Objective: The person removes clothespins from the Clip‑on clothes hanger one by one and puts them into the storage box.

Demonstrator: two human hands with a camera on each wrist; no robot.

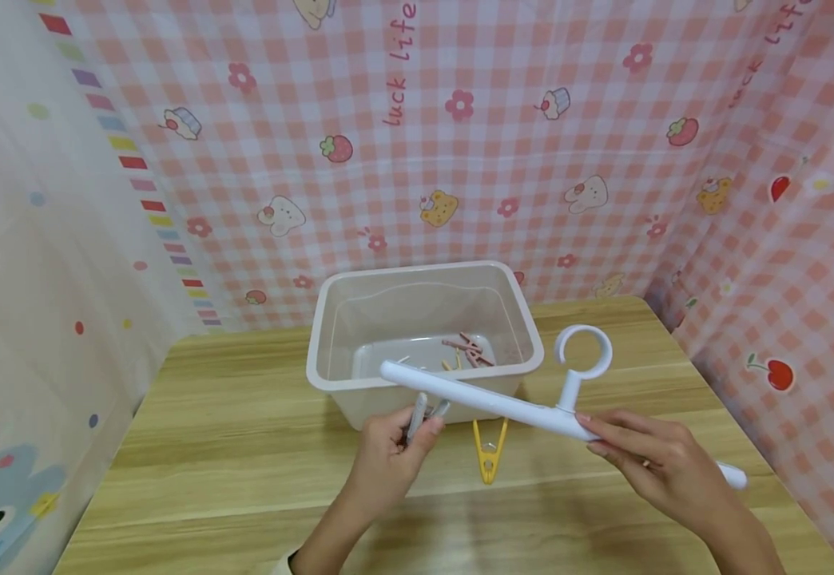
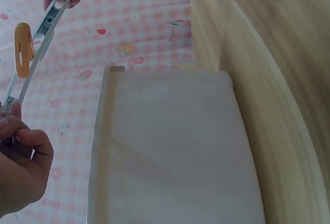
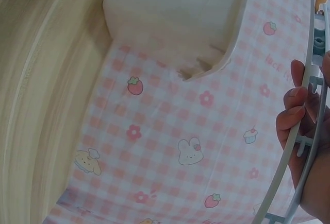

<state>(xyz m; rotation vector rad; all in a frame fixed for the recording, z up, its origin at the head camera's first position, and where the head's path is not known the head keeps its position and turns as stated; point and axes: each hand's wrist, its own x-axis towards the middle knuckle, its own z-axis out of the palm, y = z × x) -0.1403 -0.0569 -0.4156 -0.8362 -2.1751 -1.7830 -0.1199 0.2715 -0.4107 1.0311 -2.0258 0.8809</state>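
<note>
A white plastic clothes hanger [image 1: 489, 403] with a round hook is held up in front of the bin, tilted down to the right. My right hand [image 1: 665, 471] grips it just right of the hook; the right wrist view shows fingers [image 3: 294, 113] curled round its hollow underside. From its middle hangs a yellow clothespin [image 1: 489, 459], also visible in the left wrist view. My left hand [image 1: 391, 451] pinches a grey clothespin [image 1: 417, 419] between thumb and fingers, just below the hanger's left part. Whether that clothespin touches the hanger, I cannot tell.
Behind the hanger, a cream plastic bin [image 1: 319, 335] stands on the wood-grain table [image 1: 223, 455]. Several clothespins [image 1: 470, 351], pink and yellow among them, lie inside it. Checked pink cloth [image 1: 388, 176] hangs at the back and right, pale printed cloth [image 1: 86, 239] at the left.
</note>
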